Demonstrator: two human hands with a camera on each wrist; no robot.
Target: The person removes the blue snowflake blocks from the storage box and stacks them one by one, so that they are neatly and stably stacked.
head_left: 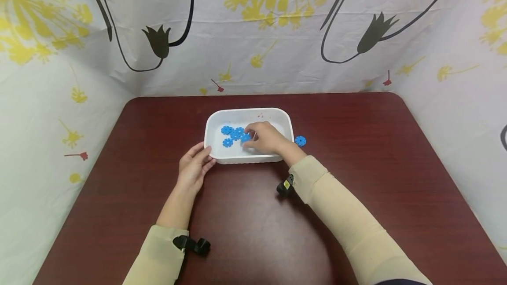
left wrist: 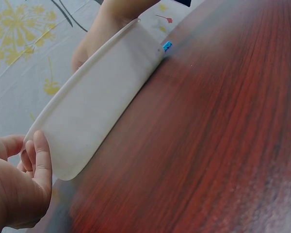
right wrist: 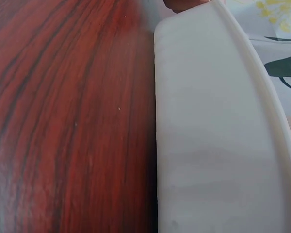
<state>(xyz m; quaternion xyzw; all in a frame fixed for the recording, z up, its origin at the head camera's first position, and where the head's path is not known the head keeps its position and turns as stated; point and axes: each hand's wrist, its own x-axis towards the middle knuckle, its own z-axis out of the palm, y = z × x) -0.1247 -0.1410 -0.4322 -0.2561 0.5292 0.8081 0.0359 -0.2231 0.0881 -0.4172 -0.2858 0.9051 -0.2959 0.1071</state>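
Note:
A white plastic tray (head_left: pixel 245 159) sits on the table, with several blue notched plastic discs (head_left: pixel 227 143) inside, left of its middle. My left hand (head_left: pixel 192 168) grips the tray's near left corner, thumb over the rim and the other fingers against the outer wall. In the left wrist view those fingers (left wrist: pixel 42 155) lie along the wall. Inside the tray my right hand (head_left: pixel 267 137) has its thumb and fingers curled round a blue disc (head_left: pixel 245 137), partly covered by the fingertips. The tray's outer wall (right wrist: pixel 208 121) hides that grasp in the right wrist view.
Another blue disc (head_left: pixel 300 141) lies on the dark red wooden table (head_left: pixel 356 144), just outside the tray's right end. Behind the table and along its sides hangs a white cloth (head_left: pixel 245 69) with yellow and grey flower prints.

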